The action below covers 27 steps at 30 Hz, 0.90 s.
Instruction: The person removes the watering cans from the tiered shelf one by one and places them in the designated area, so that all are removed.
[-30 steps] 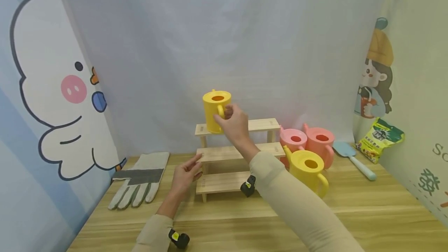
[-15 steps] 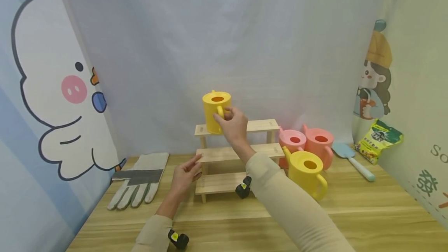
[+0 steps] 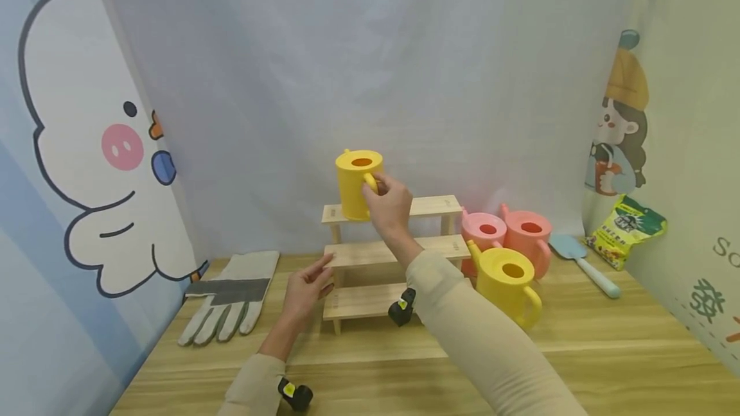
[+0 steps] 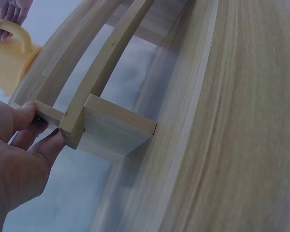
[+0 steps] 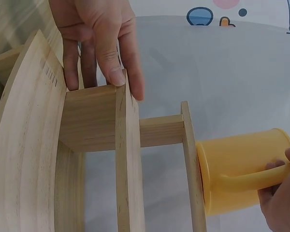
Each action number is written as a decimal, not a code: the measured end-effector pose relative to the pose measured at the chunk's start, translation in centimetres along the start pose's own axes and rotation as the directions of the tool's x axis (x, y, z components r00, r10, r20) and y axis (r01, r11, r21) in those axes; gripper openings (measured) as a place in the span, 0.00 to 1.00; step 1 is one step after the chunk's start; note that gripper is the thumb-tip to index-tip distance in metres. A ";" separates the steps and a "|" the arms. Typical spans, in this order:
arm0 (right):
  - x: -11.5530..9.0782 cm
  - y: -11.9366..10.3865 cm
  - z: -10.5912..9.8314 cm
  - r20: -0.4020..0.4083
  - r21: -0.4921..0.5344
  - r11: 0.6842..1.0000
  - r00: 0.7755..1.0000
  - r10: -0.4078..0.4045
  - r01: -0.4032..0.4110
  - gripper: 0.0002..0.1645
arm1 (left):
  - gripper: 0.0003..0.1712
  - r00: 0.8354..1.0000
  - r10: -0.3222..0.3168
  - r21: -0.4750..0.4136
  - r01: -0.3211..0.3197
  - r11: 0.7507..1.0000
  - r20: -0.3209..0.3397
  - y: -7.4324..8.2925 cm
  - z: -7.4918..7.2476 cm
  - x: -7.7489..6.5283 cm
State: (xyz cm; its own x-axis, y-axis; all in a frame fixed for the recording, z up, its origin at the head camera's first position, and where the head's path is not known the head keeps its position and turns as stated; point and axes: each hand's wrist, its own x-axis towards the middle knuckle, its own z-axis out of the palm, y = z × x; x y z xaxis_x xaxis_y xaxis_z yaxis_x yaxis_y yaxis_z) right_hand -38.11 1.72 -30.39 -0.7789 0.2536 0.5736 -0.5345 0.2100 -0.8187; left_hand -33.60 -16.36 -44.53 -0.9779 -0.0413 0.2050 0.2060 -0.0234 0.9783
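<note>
On the left end of the top tier of a three-tier wooden stand [image 3: 364, 254] stands a yellow watering can [image 3: 349, 186], upright. My right hand [image 3: 390, 207] grips its handle, which points toward me and to the right. The right wrist view has the can [image 5: 227, 169] with its base against the top board. Lower down, my left hand [image 3: 305, 289] pinches the left end of the middle tier. In the left wrist view, the left hand's thumb [image 4: 21, 115] lies over that board and its fingers are beneath. Most of the can's spout is hidden behind its body.
Right of the stand are a second yellow watering can [image 3: 505, 281], a pink one [image 3: 484, 226] and a coral one [image 3: 528, 230]. Beyond them lie a blue trowel [image 3: 598, 277] and a green-yellow packet [image 3: 626, 231]. A work glove [image 3: 237, 291] lies at the left.
The yellow watering can has turned slightly on the top tier: its handle has swung right and its spout tip left. My right hand has shifted slightly right with the handle. The left hand stays put.
</note>
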 end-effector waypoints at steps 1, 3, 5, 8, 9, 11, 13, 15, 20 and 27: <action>0.0 0.0 0.0 -0.009 0.001 1.000 1.000 0.004 -0.004 0.17 | 0.22 1.000 0.003 0.001 -0.003 1.000 0.002 0.0 0.0 0.0; 0.0 0.1 -0.1 -0.025 0.003 1.000 1.000 0.009 -0.009 0.17 | 0.22 1.000 0.003 -0.001 -0.003 1.000 0.006 0.0 0.0 0.0; -0.1 0.3 -0.2 -0.038 0.017 1.000 0.999 0.014 -0.014 0.17 | 0.22 1.000 -0.001 -0.006 0.002 1.000 0.010 0.0 0.0 0.0; -0.1 0.3 -0.3 -0.052 0.043 0.999 0.998 0.027 -0.025 0.16 | 0.22 1.000 -0.008 -0.009 0.008 1.000 0.012 -0.1 -0.1 0.0; -0.1 0.2 -0.4 -0.054 0.049 0.998 0.998 0.033 -0.030 0.16 | 0.22 1.000 -0.009 -0.011 0.009 1.000 0.011 -0.1 -0.1 0.1; -0.1 0.1 -0.4 -0.061 0.054 0.997 0.997 0.052 -0.049 0.15 | 0.22 1.000 -0.010 -0.012 0.010 1.000 0.009 -0.1 -0.1 0.1; 0.0 0.0 -0.6 -0.061 0.055 0.996 0.996 0.070 -0.067 0.15 | 0.22 1.000 -0.009 -0.012 0.009 1.000 0.005 0.0 -0.1 0.1; 0.0 -0.1 -0.7 -0.057 0.051 0.995 0.994 0.088 -0.086 0.15 | 0.22 1.000 -0.007 -0.012 0.007 1.000 0.001 0.0 -0.1 0.2; 0.2 -0.3 -0.9 -0.040 0.051 0.992 0.992 0.117 -0.115 0.13 | 0.22 1.000 0.001 -0.007 -0.001 1.000 0.007 0.1 -0.1 0.1; 0.2 -0.4 -1.1 -0.047 0.045 0.989 0.989 0.143 -0.141 0.10 | 0.22 1.000 0.007 0.001 -0.007 1.000 0.011 0.2 -0.1 0.0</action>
State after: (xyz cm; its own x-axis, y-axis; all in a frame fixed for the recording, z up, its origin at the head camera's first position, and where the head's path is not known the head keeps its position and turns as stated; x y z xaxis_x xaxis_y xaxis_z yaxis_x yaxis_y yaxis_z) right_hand -37.68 2.75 -29.94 -0.8312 0.3250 0.4510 -0.4333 0.1294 -0.8919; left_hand -33.53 -16.45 -44.38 -0.9767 -0.0302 0.2124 0.2131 -0.0226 0.9768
